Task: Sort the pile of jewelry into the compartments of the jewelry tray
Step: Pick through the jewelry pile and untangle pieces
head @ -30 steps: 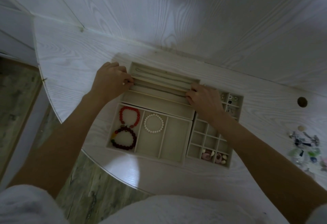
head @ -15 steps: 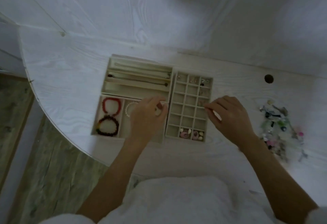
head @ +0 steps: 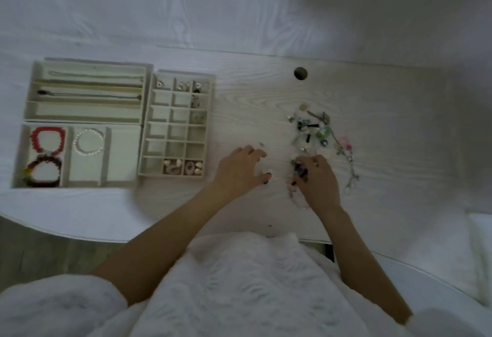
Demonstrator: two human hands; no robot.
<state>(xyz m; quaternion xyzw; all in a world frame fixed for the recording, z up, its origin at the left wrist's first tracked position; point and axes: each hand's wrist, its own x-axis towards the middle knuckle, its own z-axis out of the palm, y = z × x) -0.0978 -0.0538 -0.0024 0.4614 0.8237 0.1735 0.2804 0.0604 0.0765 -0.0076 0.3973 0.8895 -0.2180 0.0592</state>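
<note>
The beige jewelry tray (head: pixel 143 123) sits at the left of the table, made of a long-slot part, a bracelet part and a small-grid part. Two chains (head: pixel 90 94) lie in the long slots. A red bracelet (head: pixel 48 139), a dark bracelet (head: pixel 44 173) and a pearl bracelet (head: pixel 89 141) lie in the lower part. Small pieces fill a few grid cells (head: pixel 183 167). The loose jewelry pile (head: pixel 316 129) lies to the right. My right hand (head: pixel 316 179) grips a dark beaded piece (head: pixel 299 170) at the pile's near end. My left hand (head: pixel 241 170) hovers beside it, fingers spread, holding nothing.
A round cable hole (head: pixel 300 73) lies in the white wooden table (head: pixel 253 102) behind the pile. A pink-beaded chain (head: pixel 347 155) trails off the pile's right side. The curved table edge (head: pixel 80 235) runs near my body. A wall panel rises behind.
Both hands left the tray and moved right to the pile. My right hand closed on a dark beaded piece. The view swung right, so the tray now sits at the left.
</note>
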